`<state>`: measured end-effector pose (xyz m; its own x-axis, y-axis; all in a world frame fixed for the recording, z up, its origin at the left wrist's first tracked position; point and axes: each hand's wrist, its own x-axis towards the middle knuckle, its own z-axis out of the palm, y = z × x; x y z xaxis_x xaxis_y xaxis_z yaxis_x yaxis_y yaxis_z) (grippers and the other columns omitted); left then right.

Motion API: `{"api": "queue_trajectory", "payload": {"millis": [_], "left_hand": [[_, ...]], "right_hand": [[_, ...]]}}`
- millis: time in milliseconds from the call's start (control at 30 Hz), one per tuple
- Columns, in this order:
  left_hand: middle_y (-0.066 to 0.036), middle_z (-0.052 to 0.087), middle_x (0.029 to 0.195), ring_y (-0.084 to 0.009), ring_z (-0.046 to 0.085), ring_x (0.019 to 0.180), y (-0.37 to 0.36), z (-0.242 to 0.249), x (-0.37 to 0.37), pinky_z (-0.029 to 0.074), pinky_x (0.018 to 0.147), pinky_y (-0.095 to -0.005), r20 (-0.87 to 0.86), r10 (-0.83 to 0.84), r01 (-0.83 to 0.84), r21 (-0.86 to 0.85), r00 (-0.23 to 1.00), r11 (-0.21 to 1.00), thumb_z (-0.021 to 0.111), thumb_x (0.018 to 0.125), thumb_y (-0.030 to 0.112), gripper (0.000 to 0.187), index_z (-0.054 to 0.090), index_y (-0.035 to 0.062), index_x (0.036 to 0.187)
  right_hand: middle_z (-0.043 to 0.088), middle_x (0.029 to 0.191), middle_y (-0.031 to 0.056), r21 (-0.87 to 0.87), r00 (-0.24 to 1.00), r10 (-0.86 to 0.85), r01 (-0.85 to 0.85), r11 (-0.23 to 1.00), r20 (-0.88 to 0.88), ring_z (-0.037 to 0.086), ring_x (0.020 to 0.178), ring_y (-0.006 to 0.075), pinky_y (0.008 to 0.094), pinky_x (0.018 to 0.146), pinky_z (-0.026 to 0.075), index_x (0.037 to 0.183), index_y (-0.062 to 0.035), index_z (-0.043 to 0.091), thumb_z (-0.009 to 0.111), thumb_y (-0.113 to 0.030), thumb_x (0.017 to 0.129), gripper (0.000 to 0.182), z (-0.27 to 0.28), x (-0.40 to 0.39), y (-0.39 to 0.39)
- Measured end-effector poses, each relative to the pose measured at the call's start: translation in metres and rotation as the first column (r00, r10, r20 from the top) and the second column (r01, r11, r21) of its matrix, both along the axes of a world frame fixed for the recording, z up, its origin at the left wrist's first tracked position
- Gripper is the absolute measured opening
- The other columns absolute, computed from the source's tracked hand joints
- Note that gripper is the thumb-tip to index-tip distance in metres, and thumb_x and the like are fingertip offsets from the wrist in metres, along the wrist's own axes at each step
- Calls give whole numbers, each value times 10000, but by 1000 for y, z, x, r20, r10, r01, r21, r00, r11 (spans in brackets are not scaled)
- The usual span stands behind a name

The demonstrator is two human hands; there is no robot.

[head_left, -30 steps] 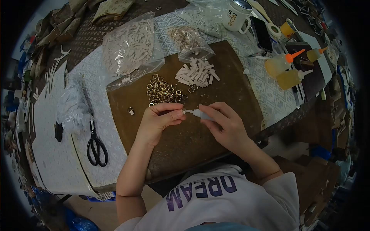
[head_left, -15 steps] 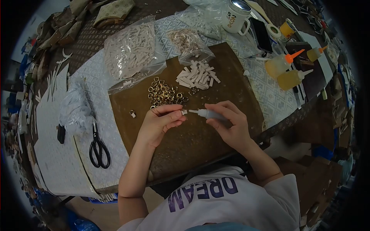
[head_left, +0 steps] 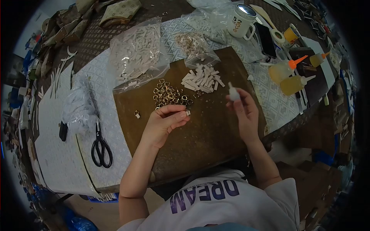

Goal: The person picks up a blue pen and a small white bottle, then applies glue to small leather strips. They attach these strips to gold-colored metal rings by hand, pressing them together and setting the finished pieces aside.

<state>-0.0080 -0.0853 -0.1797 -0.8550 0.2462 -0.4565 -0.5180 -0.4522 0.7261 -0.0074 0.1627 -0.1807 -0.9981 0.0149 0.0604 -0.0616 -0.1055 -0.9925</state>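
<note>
My left hand (head_left: 168, 122) pinches a small white strip (head_left: 188, 112) between thumb and fingertips, close below a pile of gold metal rings (head_left: 169, 94). My right hand (head_left: 246, 113) is wrapped round a small white glue bottle (head_left: 234, 94), its narrow nozzle tilted upward, over the right side of the brown mat (head_left: 200, 140). A heap of short white strips (head_left: 203, 79) lies on the mat beyond both hands. One gold ring with a white strip on it (head_left: 137, 114) rests apart, left of my left hand.
Bags of white strips (head_left: 137, 50) and small parts (head_left: 194, 44) lie behind the mat. Black-handled scissors (head_left: 101, 152) are at left, beside a crumpled plastic bag (head_left: 79, 106). At right stand yellow glue bottles (head_left: 291, 84), a phone (head_left: 266, 40) and a lidded mug (head_left: 241, 24).
My right hand has moved right and away from my left hand, turning the glue bottle's nozzle upward. My left hand still pinches the small white strip. The view has shifted slightly.
</note>
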Motion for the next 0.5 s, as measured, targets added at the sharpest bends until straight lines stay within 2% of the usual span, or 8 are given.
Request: {"api": "queue_trajectory", "payload": {"millis": [33,167,367,500], "left_hand": [[-97,664,895,-168,659,787,0,1,0,546,719,-249,-5,-6,6,-10,1000,1000,661,806,18,196,629,-10,998],[-85,666,883,-157,657,781,0,1,0,541,704,-240,-33,-28,27,-33,999,999,672,799,26,194,632,-2,987],[-80,667,869,-145,656,763,0,-1,0,542,698,-241,-52,-49,46,-58,997,997,677,795,32,192,634,2,980],[-80,669,853,-141,655,751,0,-2,0,542,696,-241,-60,-52,48,-67,997,997,680,792,34,189,634,2,972]], "right_hand": [[573,1053,52,-25,997,-76,76,997,0,550,915,104,258,836,448,1276,-19,428,486,-182,958,362,-3,-6,4],[544,1112,57,124,963,-256,266,956,-85,541,943,120,269,862,442,1318,-19,397,471,-163,964,389,-28,-25,19],[507,1233,80,38,969,-233,237,971,-80,514,1078,139,262,939,418,1287,12,427,530,-56,917,389,-31,-29,19],[492,1273,86,132,972,-211,224,966,-105,507,1109,145,264,951,413,1272,11,444,559,-42,899,393,-35,-30,22]]}}
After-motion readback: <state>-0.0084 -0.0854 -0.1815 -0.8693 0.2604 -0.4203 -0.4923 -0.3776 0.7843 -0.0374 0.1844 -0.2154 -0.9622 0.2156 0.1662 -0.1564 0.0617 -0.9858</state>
